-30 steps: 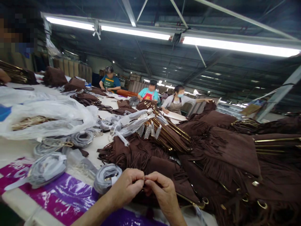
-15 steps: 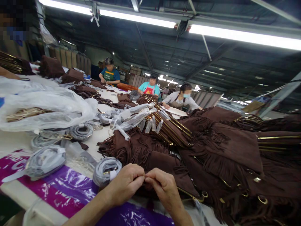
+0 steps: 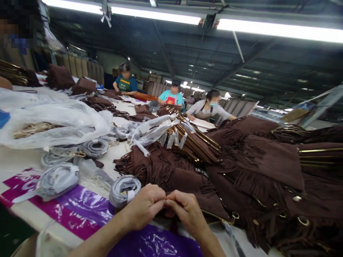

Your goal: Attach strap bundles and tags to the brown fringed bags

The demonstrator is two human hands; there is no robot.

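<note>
My left hand (image 3: 148, 207) and my right hand (image 3: 183, 210) meet fingertip to fingertip at the front of the table. Both are closed in a pinch; what lies between the fingers is too small or hidden to name. Just left of my left hand sits a coiled strap (image 3: 124, 189) in grey wrapping with a white band. Beyond my hands lies a heap of dark brown fringed bags (image 3: 187, 189) with gold-coloured rings and trim. A shiny purple plastic bag (image 3: 150, 242) is spread beneath my forearms.
More wrapped strap coils (image 3: 57, 180) lie at the left, near a clear plastic bag (image 3: 66, 107) of gold-coloured pieces. Gold-edged brown bags (image 3: 198, 142) are stacked mid-table. Several people work across the table, one person (image 3: 211, 107) leaning over it.
The view has shifted slightly, moving the table things a little to the right in the picture. My hands stay pinched together in nearly the same pose.
</note>
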